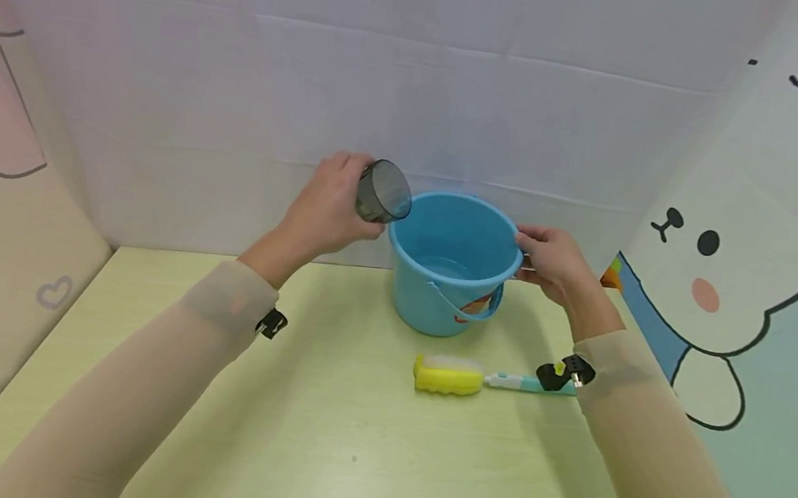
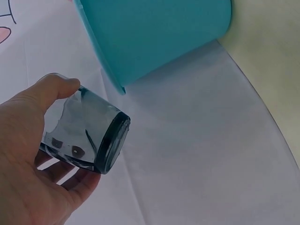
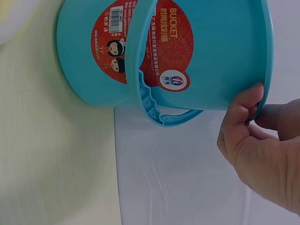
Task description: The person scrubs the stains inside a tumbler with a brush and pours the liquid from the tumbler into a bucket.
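My left hand [image 1: 332, 205] grips a dark, see-through cup [image 1: 385, 192], tilted with its mouth toward the blue bucket [image 1: 437, 304] at the bucket's left rim. In the left wrist view, the thumb and fingers wrap around the cup [image 2: 84, 126], its thick base facing away from the palm. The bucket stands upright at the back of the table. With thumb and fingers, my right hand [image 1: 552, 262] pinches the bucket's right rim, as the right wrist view shows. The bucket's handle [image 3: 133, 61] hangs down at the front, across a red label [image 3: 168, 47].
A yellow and white sponge brush [image 1: 449, 376] with a teal and white handle [image 1: 521, 382] lies in front of the bucket, partly beneath the right wrist's camera. White cloth [image 1: 238, 93] rises behind the table [image 1: 328, 442]. Patterned cloth stands at both sides.
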### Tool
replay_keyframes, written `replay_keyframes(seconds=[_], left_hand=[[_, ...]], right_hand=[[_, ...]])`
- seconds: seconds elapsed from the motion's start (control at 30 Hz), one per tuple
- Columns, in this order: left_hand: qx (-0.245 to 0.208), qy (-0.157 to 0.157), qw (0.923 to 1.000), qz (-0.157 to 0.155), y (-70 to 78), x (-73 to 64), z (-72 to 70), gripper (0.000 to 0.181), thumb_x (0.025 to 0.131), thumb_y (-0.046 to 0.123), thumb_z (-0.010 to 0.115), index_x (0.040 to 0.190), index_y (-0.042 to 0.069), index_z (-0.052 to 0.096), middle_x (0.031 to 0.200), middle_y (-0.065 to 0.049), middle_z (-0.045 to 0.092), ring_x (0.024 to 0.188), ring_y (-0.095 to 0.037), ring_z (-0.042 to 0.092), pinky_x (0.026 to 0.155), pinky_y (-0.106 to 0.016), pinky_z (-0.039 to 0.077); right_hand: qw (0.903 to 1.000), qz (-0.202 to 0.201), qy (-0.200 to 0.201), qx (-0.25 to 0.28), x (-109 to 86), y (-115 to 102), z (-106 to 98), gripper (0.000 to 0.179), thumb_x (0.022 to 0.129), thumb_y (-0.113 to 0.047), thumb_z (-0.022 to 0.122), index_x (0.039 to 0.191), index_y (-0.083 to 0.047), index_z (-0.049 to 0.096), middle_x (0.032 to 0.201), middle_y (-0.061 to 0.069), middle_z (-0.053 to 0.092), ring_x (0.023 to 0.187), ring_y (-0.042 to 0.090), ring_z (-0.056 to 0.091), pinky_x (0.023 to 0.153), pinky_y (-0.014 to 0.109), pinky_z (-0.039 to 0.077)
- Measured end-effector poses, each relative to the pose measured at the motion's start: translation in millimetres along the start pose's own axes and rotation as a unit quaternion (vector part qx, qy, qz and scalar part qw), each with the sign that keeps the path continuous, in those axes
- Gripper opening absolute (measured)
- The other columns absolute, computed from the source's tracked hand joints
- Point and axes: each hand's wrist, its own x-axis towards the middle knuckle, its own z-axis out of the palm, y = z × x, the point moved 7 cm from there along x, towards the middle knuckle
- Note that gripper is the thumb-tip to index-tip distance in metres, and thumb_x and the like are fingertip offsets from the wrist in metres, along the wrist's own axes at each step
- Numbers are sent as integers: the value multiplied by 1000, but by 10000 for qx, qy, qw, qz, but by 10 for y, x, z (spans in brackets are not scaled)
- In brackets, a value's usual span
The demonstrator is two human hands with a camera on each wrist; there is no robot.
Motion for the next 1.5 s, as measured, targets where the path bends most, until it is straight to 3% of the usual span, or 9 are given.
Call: replay_keyframes(seconds=[0.67, 0.97, 1.5], left_hand=[[515, -45, 9986, 47, 91, 143, 19, 91, 79, 27, 95, 153, 5, 47, 146, -19, 51, 132, -39, 43, 102, -53, 51], [764, -65, 9969, 179, 175, 166, 25, 90, 80, 28, 95, 153, 6, 47, 145, -18, 50, 131, -38, 44, 105, -51, 50], [1122, -63, 9928, 403, 244, 191, 53, 93, 80, 26, 95, 155, 4, 44, 145, -19, 50, 131, -40, 45, 108, -50, 47]], right_hand=[[9999, 7, -12, 103, -4, -7, 20, 51, 115, -23, 46, 162, -2, 40, 143, 24, 55, 89, 15, 71, 79, 26, 62], [10000, -37, -18, 82, -8, -7, 18, 51, 116, -23, 46, 162, -2, 41, 142, 25, 55, 83, 11, 71, 79, 26, 62], [10000, 19, 22, 24, -15, -9, 19, 52, 115, -24, 47, 162, -3, 41, 143, 24, 55, 90, 16, 71, 79, 26, 61]])
